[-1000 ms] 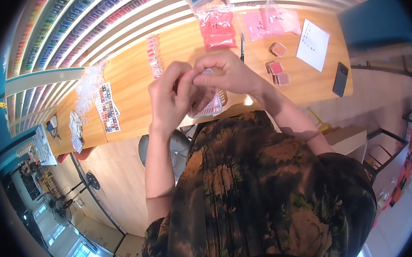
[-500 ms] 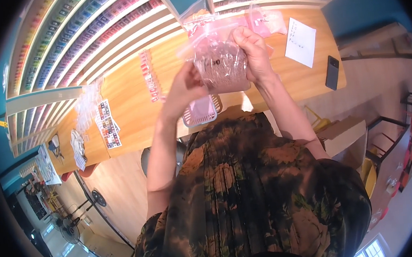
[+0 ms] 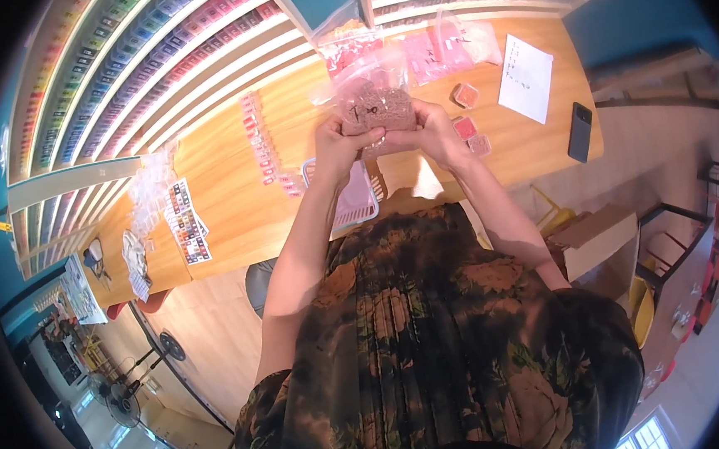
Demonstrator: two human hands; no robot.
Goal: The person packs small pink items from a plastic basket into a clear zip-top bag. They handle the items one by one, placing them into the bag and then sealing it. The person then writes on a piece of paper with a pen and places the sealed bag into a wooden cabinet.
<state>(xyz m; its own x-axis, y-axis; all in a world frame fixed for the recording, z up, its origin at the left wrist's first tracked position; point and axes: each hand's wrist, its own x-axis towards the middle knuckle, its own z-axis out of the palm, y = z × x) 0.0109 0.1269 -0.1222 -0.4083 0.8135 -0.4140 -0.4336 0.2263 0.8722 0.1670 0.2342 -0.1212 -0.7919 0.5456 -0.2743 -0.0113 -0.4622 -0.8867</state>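
A clear zip bag [image 3: 378, 110] filled with small brownish-pink beads is held up over the table, dark handwriting on its front. My left hand [image 3: 346, 148] grips its lower left side, and my right hand [image 3: 435, 136] grips the lower right, with the thumbs in front. Below the bag, partly hidden by my left forearm, stands a small white plastic basket [image 3: 374, 192] with a pinkish inside. Right of my right hand lie three small square boxes of pink and orange bits: an upper box [image 3: 465, 95], a middle box [image 3: 464, 127] and a lower box [image 3: 479, 145].
More zip bags with pink contents [image 3: 427, 57] lie at the back. A written sheet [image 3: 526, 78] and a dark phone [image 3: 580, 132] are at the right. Left are a row of small pink boxes [image 3: 258, 140], a colour chart [image 3: 186, 222] and clear empty boxes [image 3: 150, 189]. Shelves [image 3: 140, 65] line the back.
The bag has come down flatter, and its lower edge is now folded or bunched between both hands. My left hand has closed on it. The small boxes at the right have come into sight.
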